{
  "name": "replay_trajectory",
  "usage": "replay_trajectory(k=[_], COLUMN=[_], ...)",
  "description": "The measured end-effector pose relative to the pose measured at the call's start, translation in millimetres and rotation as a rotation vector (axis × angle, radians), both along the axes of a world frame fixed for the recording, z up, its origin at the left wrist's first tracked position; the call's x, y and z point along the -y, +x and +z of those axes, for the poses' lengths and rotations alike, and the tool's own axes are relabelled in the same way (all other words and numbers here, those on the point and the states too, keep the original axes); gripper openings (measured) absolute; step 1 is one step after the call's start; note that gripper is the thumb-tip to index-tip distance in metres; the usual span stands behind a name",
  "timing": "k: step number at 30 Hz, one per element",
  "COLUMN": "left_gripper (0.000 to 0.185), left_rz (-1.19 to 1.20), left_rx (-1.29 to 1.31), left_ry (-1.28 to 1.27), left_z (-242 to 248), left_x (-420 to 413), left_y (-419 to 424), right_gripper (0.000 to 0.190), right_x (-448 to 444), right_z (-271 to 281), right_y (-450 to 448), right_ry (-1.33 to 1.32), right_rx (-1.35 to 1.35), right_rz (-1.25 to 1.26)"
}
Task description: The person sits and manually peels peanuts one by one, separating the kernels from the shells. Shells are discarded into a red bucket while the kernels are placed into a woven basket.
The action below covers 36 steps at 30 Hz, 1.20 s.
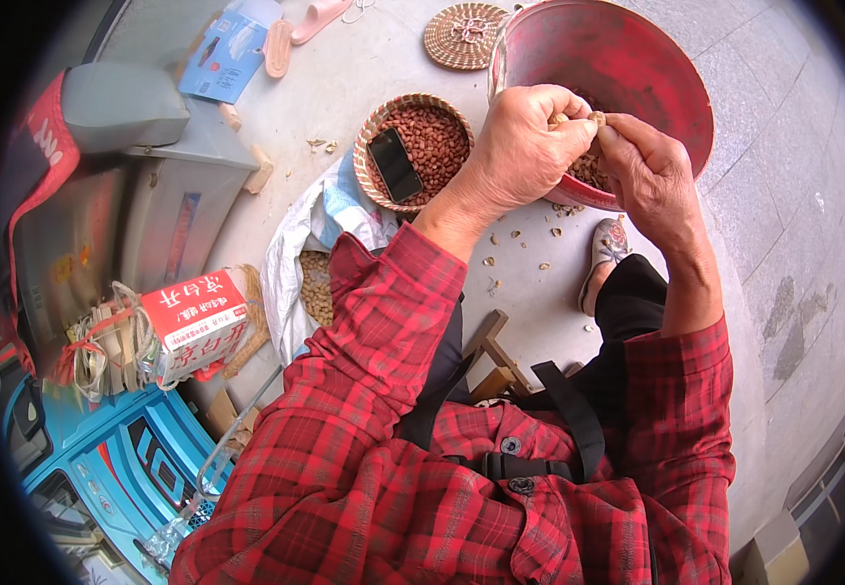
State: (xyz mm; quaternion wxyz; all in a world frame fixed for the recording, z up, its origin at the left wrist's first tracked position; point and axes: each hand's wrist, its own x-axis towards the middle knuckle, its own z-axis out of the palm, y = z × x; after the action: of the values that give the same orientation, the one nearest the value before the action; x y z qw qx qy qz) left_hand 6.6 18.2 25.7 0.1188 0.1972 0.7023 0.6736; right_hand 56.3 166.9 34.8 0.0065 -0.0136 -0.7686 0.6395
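Above the near rim of a red bucket (pixel 616 58), my two hands meet fingertip to fingertip. A small unshelled peanut (pixel 597 118) sits between them. My left hand (pixel 528 150) pinches its near side with thumb and forefinger, and another peanut (pixel 558 119) shows inside the curled fingers. My right hand (pixel 647 164) grips the far side of the same peanut with thumb and forefinger. Broken shells (pixel 589 172) lie in the bucket bottom, partly hidden by my hands. Left of the bucket, a woven basket (pixel 365 130) holds reddish shelled peanuts (pixel 443 139).
A phone (pixel 394 165) rests on the shelled peanuts. An open white woven sack (pixel 287 274) holds unshelled peanuts (pixel 315 287). A woven lid (pixel 465 35) lies beyond the basket. Shell bits (pixel 516 234) dot the floor. A red-and-white carton (pixel 199 322) and a blue machine (pixel 130 468) stand at left.
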Motion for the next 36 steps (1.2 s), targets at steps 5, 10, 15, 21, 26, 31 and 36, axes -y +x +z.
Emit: replay_trajectory(k=[5, 10, 15, 21, 26, 31, 36], left_gripper=[0.011, 0.011, 0.012, 0.012, 0.01, 0.016, 0.019], left_rz=[0.066, 0.128, 0.218, 0.161, 0.156, -0.013, -0.044], left_rx=[-0.034, -0.031, -0.056, 0.546, 0.689, 0.627, 0.485], left_ry=[0.008, 0.021, -0.044, 0.304, 0.302, 0.228, 0.218], left_z=[-11, -11, -15, -5, -9, -6, -6], left_x=[-4, -10, -16, -14, -9, -11, -18], left_y=[6, 5, 9, 3, -10, -6, -1], right_gripper=[0.018, 0.019, 0.018, 0.018, 0.016, 0.016, 0.014], right_x=[11, 16, 23, 21, 13, 13, 14], right_z=[-19, -26, -33, -26, -12, -12, -6], right_y=[-3, -5, -4, -8, -6, -7, -5], right_ry=[0.029, -0.163, 0.127, -0.382, -0.633, -0.567, -0.551], right_rx=[-0.162, -0.049, -0.153, 0.053, 0.193, 0.149, 0.145], right_rz=[-0.133, -0.232, -0.355, -0.376, -0.365, -0.406, -0.395])
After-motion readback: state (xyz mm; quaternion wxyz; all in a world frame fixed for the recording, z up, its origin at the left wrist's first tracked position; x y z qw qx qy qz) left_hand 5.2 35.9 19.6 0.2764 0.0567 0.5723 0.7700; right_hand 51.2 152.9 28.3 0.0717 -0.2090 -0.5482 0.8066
